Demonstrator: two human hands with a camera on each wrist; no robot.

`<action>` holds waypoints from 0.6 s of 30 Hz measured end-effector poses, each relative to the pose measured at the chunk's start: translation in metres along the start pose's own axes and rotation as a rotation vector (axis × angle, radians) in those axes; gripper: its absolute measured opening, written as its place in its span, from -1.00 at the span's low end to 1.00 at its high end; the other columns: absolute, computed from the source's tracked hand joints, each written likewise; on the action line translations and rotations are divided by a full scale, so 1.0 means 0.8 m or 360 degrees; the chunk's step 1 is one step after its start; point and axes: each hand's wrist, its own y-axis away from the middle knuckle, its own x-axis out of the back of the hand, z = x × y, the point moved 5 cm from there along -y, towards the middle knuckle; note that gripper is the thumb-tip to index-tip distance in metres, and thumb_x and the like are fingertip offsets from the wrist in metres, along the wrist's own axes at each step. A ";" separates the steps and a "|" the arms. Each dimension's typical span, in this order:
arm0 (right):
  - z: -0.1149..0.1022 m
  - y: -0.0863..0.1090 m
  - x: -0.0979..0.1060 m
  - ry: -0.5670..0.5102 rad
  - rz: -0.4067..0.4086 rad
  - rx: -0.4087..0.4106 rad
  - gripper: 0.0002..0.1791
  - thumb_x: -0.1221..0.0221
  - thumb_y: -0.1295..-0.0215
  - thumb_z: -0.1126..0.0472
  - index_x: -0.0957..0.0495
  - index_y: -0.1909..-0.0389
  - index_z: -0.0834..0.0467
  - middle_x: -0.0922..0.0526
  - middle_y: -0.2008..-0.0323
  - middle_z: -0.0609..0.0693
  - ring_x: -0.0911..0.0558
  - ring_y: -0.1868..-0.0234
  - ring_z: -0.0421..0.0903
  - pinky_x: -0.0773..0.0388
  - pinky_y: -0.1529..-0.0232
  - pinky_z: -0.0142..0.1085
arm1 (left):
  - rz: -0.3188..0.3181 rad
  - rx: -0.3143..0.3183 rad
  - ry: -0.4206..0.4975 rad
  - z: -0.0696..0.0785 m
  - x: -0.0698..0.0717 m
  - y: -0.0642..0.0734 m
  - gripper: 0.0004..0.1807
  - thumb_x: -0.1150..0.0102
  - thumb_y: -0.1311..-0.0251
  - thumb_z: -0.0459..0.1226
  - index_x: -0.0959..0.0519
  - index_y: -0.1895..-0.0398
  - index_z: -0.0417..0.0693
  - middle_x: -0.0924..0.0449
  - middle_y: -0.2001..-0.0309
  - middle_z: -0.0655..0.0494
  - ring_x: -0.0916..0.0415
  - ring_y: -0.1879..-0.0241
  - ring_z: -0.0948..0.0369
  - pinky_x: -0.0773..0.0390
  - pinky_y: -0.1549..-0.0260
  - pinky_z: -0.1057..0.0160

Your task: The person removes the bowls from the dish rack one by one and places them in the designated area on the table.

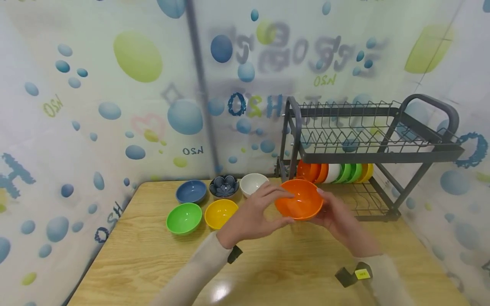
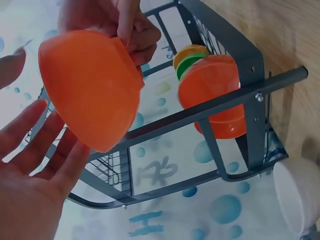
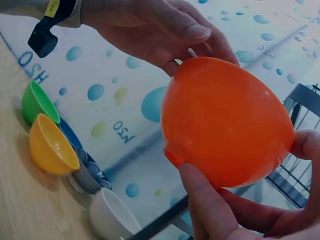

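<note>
An orange bowl (image 1: 304,202) is held up over the table, its opening facing the head view. My right hand (image 1: 340,219) grips it from the right, the thumb at the rim and fingers under the base; the right wrist view shows those fingers against the bowl's foot. At the bowl's left side is my left hand (image 1: 250,214), with loosely bent, spread fingers and the thumb held apart. In the left wrist view the left fingers (image 2: 70,162) lie close beside the bowl (image 2: 90,90); whether they touch it, I cannot tell.
A dark two-tier dish rack (image 1: 377,157) stands back right, its lower tier holding orange, white (image 1: 332,173), green and yellow bowls in a row. Left on the table (image 1: 153,263) are blue (image 1: 191,192), dark flower-shaped (image 1: 223,187), white (image 1: 252,184), green (image 1: 184,219) and yellow (image 1: 220,213) bowls.
</note>
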 end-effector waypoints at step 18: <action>0.027 -0.013 -0.035 -0.0164 -0.0251 -0.0133 -0.50 0.16 -0.67 -0.06 -0.13 -0.45 0.08 -0.60 -0.16 -0.06 -0.73 -0.10 -0.07 -0.67 -0.14 -0.16 | -0.0181 -0.0347 -0.0312 0.032 0.008 0.029 -0.91 -0.44 -0.23 -0.29 -0.74 0.22 0.01 -0.73 0.17 0.22 -0.60 0.14 0.32 -0.58 -0.07 0.48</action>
